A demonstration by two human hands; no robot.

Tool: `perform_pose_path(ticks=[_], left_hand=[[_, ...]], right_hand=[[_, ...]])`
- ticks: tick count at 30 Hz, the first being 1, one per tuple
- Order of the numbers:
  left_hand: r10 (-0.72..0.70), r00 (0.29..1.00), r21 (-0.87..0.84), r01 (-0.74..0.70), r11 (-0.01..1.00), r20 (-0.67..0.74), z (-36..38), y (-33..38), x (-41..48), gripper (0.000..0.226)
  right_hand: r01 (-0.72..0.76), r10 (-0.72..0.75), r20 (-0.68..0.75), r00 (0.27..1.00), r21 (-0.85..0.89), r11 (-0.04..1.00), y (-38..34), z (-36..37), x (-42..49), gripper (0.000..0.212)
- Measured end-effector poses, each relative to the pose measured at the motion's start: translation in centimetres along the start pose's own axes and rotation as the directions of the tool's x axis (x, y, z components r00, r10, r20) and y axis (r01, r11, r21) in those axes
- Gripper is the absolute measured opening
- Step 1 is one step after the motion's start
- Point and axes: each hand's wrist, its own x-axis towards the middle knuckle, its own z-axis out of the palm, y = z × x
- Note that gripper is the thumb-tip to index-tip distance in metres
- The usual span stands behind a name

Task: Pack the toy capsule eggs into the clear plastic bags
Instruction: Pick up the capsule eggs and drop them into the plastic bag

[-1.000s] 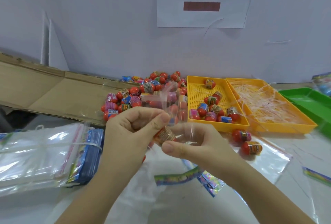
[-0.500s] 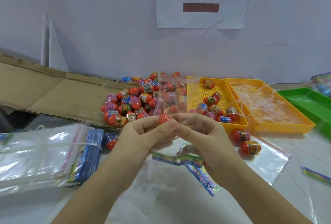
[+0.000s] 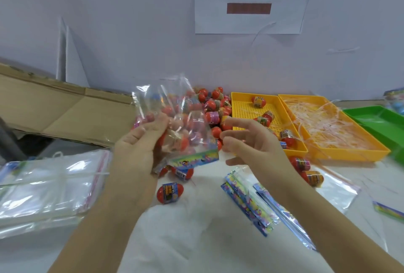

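Hands joined half a second ago have parted: the left hand (image 3: 140, 148) grips a clear plastic bag with a colourful printed strip (image 3: 175, 106), with red toy capsule eggs (image 3: 182, 141) inside just above its thumb. The right hand (image 3: 251, 141), fingers loosely spread, hangs just beside the bag. The white paper wall sign (image 3: 249, 23) reads "拣蛋".

The capsule eggs (image 3: 213, 106) are red with multicoloured label bands. The clear bag (image 3: 175, 115) carries a rainbow-printed strip (image 3: 194, 157). At two o'clock, a yellow tray (image 3: 240, 106) shows a dotted hole grid; at three o'clock, a green tray (image 3: 371, 120). The cardboard (image 3: 65, 109) at nine o'clock is brown.
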Motion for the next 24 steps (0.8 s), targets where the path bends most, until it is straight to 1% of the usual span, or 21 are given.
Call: perform_pose_path(ticks=[1, 2, 3, 5, 7, 8, 9, 10, 11, 12, 13, 14, 15, 16, 17, 18, 19, 21, 22, 23, 24], left_hand=[[-0.016, 1.000, -0.017, 0.016, 1.000, -0.023, -0.2, 0.3, 0.2, 0.018], [-0.035, 0.999, -0.028, 0.034, 0.999, -0.029, -0.4, 0.5, 0.4, 0.021], [-0.054, 0.998, -0.048, 0.052, 0.997, -0.025, -0.5, 0.7, 0.6, 0.025], [-0.064, 0.998, -0.083, 0.064, 0.995, -0.002, -0.4, 0.9, 0.6, 0.032], [-0.019, 1.000, -0.044, 0.020, 0.999, 0.021, -0.5, 0.6, 0.5, 0.025], [0.008, 1.000, -0.029, -0.007, 1.000, 0.030, -0.5, 0.4, 0.5, 0.018], [0.029, 0.999, -0.022, -0.028, 0.999, 0.042, -0.5, 0.3, 0.5, 0.015], [0.053, 0.997, -0.007, -0.052, 0.999, 0.049, -0.6, 0.1, 0.6, 0.020], [0.078, 0.996, 0.023, -0.079, 0.997, 0.048, -0.5, -0.1, 0.6, 0.031], [0.103, 0.994, 0.054, -0.106, 0.993, 0.044, -0.5, -0.2, 0.7, 0.041], [0.129, 0.991, 0.074, -0.132, 0.989, 0.043, -0.5, -0.2, 0.6, 0.046], [0.154, 0.987, 0.082, -0.158, 0.984, 0.050, -0.4, -0.3, 0.6, 0.048], [0.179, 0.982, 0.100, -0.185, 0.978, 0.063, -0.5, -0.4, 0.7, 0.049], [0.203, 0.976, 0.140, -0.212, 0.967, 0.076, -0.5, -0.6, 0.6, 0.053], [0.218, 0.972, 0.189, -0.232, 0.954, 0.088, -0.5, -0.8, 0.6, 0.057], [0.225, 0.969, 0.226, -0.243, 0.943, 0.102, -0.5, -1.0, 0.6, 0.058], [0.223, 0.968, 0.244, -0.245, 0.938, 0.116, -0.4, -1.2, 0.6, 0.054], [0.224, 0.962, 0.270, -0.259, 0.928, 0.154, -0.2, -1.5, 0.4, 0.046], [0.228, 0.959, 0.291, -0.270, 0.918, 0.170, -0.1, -1.6, 0.2, 0.047], [0.227, 0.955, 0.315, -0.279, 0.907, 0.191, 0.1, -1.8, 0.0, 0.051], [0.226, 0.950, 0.339, -0.290, 0.895, 0.216, 0.2, -1.9, -0.2, 0.054]], right_hand=[[0.002, -0.002, -0.002, 1.000, -0.147, 0.989, 0.3, 0.0, 0.5, 0.028], [0.028, -0.026, 0.012, 1.000, -0.321, 0.947, 0.6, -0.1, 1.1, 0.028], [0.077, -0.067, 0.038, 0.997, -0.498, 0.864, 0.9, 0.0, 1.8, 0.029], [0.156, -0.126, 0.098, 0.987, -0.764, 0.626, 1.7, 0.4, 3.0, 0.036], [0.168, -0.138, 0.126, 0.982, -0.920, 0.354, 2.5, 1.2, 4.0, 0.038], [0.171, -0.141, 0.142, 0.980, -0.960, 0.220, 2.9, 1.7, 4.4, 0.037], [0.173, -0.144, 0.155, 0.977, -0.978, 0.120, 3.3, 2.2, 4.5, 0.035], [0.171, -0.154, 0.160, 0.975, -0.984, 0.059, 3.7, 2.6, 4.6, 0.033], [0.164, -0.181, 0.156, 0.971, -0.986, 0.031, 4.0, 2.9, 4.5, 0.030], [0.159, -0.220, 0.147, 0.964, -0.987, 0.036, 4.2, 2.9, 4.5, 0.028], [0.160, -0.283, 0.128, 0.950, -0.983, 0.091, 4.2, 2.8, 4.5, 0.028], [0.171, -0.363, 0.087, 0.928, -0.964, 0.206, 4.1, 2.5, 4.6, 0.027], [0.190, -0.430, 0.008, 0.903, -0.904, 0.382, 3.5, 2.1, 4.7, 0.026], [0.210, -0.445, -0.092, 0.891, -0.786, 0.582, 2.5, 1.7, 4.8, 0.024], [0.235, -0.417, -0.171, 0.893, -0.612, 0.755, 1.4, 1.2, 4.9, 0.021], [0.276, -0.394, -0.212, 0.894, -0.429, 0.860, 0.1, 0.8, 4.8, 0.020], [0.334, -0.398, -0.217, 0.891, -0.278, 0.900, -1.4, 0.6, 4.5, 0.020], [0.462, -0.468, -0.147, 0.871, -0.079, 0.884, -4.0, 0.3, 3.7, 0.023], [0.514, -0.515, -0.100, 0.851, -0.041, 0.857, -5.0, 0.3, 3.3, 0.024], [0.550, -0.553, -0.066, 0.831, -0.053, 0.833, -5.7, 0.3, 2.9, 0.024], [0.563, -0.571, -0.051, 0.819, -0.112, 0.819, -6.2, 0.4, 2.8, 0.022]])
